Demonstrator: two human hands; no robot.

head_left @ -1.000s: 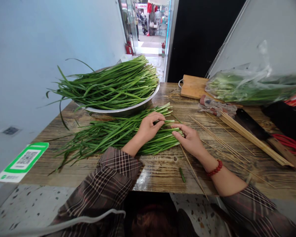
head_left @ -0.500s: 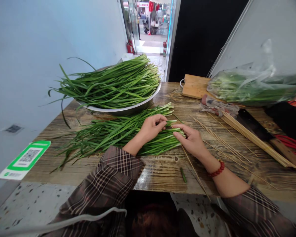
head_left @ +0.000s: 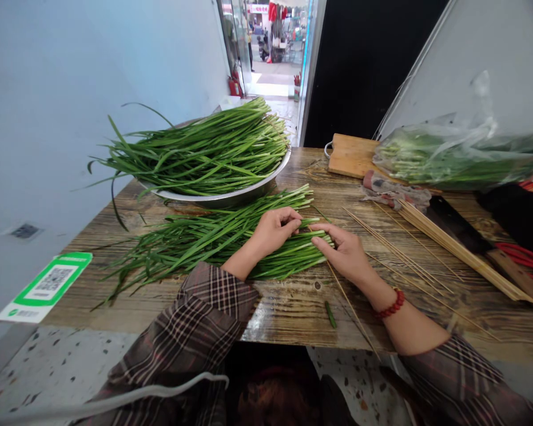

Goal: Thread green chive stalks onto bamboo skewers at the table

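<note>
A long pile of garlic chives (head_left: 204, 236) lies across the wooden table, its pale stem ends to the right. My left hand (head_left: 278, 229) rests over the pile near those ends, fingers curled and thumb against the forefinger, with chive stems at its fingertips. Opposite it, my right hand (head_left: 342, 248) has thumb and fingers closed around the stem ends. A thin bamboo skewer (head_left: 353, 310) runs from the table's front edge up under my right hand; its tip shows between both hands. Whether it pierces the stems I cannot tell.
Behind the pile stands a metal basin (head_left: 231, 194) heaped with more chives. To the right lie loose skewers (head_left: 400, 251), a skewer bundle (head_left: 466, 251), a knife (head_left: 515, 272), a cutting board (head_left: 350, 155) and a plastic bag of greens (head_left: 462, 154). A cut green piece (head_left: 330, 315) lies near the front edge.
</note>
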